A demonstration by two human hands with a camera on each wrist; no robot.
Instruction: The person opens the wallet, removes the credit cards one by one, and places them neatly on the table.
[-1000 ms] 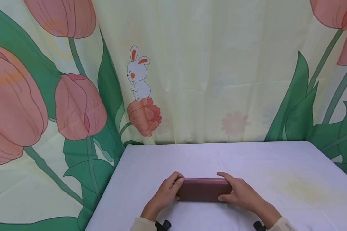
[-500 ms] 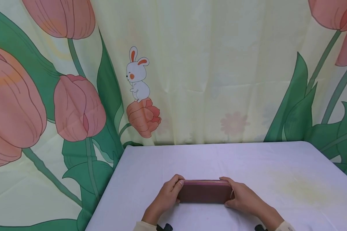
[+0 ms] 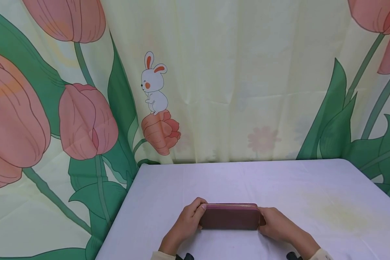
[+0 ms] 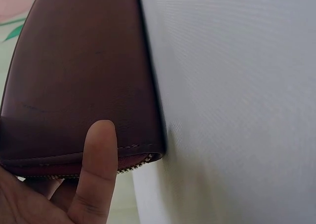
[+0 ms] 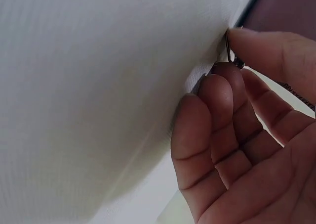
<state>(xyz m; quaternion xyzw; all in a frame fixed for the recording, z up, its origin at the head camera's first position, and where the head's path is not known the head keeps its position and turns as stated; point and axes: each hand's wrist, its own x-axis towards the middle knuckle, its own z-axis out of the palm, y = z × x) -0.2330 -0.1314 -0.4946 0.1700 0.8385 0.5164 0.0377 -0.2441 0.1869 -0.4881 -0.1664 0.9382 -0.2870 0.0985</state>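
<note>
A maroon zip-around wallet (image 3: 230, 217) stands on its long edge on the white cloth, its broad side facing me and its zipper along the top. At its left end my left hand (image 3: 187, 220) grips the wallet, thumb near the top corner. The left wrist view has one finger lying flat on the wallet's side (image 4: 74, 80), across the zipper end. My right hand (image 3: 277, 224) is at the right end, pinching the small metal zipper pull (image 5: 228, 48) between thumb and fingers. The other fingers are bent beside it, and the wallet's far side is hidden.
A white cloth covers the table (image 3: 299, 187), with a yellowish stain (image 3: 344, 215) on the right. Behind it hangs a curtain (image 3: 214, 72) printed with tulips and a rabbit.
My right hand has shifted from gripping the wallet's right end, fingers over its top edge, to pinching the zipper pull there. The left hand keeps its grip; the wallet sits slightly lower in view.
</note>
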